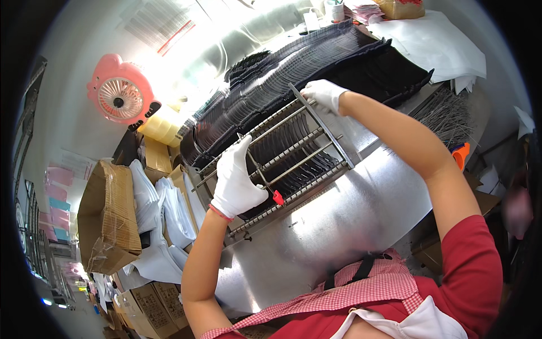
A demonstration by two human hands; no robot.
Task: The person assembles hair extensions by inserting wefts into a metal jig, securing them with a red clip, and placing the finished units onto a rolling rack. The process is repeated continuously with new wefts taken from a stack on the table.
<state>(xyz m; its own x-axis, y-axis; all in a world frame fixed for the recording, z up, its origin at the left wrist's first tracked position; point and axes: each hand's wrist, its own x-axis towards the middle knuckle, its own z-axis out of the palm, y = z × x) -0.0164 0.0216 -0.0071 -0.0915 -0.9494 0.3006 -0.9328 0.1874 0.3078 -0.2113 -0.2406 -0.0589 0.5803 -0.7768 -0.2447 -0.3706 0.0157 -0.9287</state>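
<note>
A metal rack (287, 148) of notched rods and flat end bars lies on the steel table, with a row of thin black curved pieces (299, 141) set in it. My left hand (232, 179), in a white glove, lies over the rack's left end with thumb and fingers spread apart. A small red clip (278, 198) sits on the rack beside it. At the rack's far right corner is my right hand (324, 95), also gloved. Its fingers are curled in by the flat end bar; what they hold, if anything, is hidden.
Long stacks of black curved sheets (271, 85) line the back of the steel table (316, 226). A pink fan (119, 93) stands far left, above an open cardboard box (110, 217) and white bundles (178, 212). Thin metal rods (446, 116) lie piled at right, near white sheets (432, 42).
</note>
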